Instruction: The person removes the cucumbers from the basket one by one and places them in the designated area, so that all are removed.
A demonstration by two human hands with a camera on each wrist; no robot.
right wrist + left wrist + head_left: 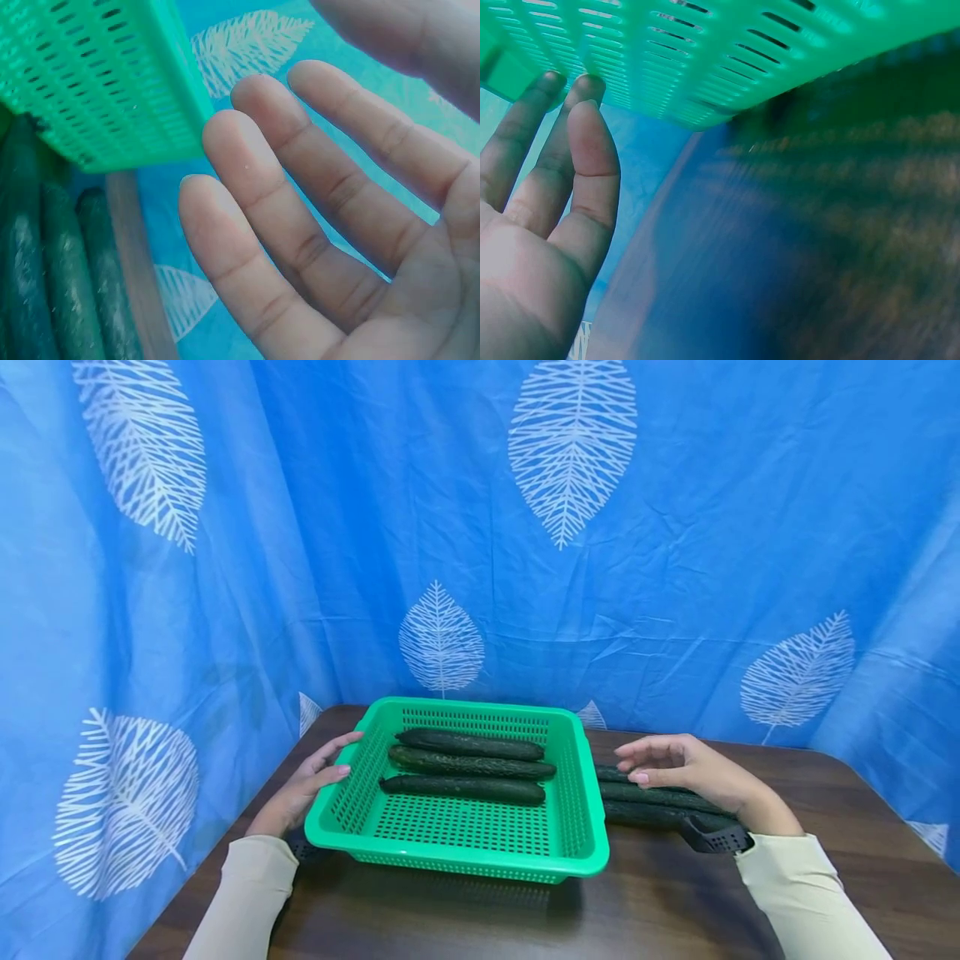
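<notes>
With straight fingers, your left hand (302, 787) touches the basket (465, 854); your loose right hand (697, 772) partly hides cucumbers (637, 813). Blue cloth (675, 552) hangs behind.

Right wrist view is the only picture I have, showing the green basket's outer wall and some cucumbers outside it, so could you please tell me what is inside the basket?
Observer: In the head view, three cucumbers lie side by side inside the basket.
Operator: Thank you. Is anything at the basket's opposite side, which I cannot see?
Observer: Yes, the left hand is there, at its left rim.
Operator: And could you kindly say whether any of the basket's floor is bare?
Observer: Yes, the part nearest the person, in front of the cucumbers, is bare.
</notes>
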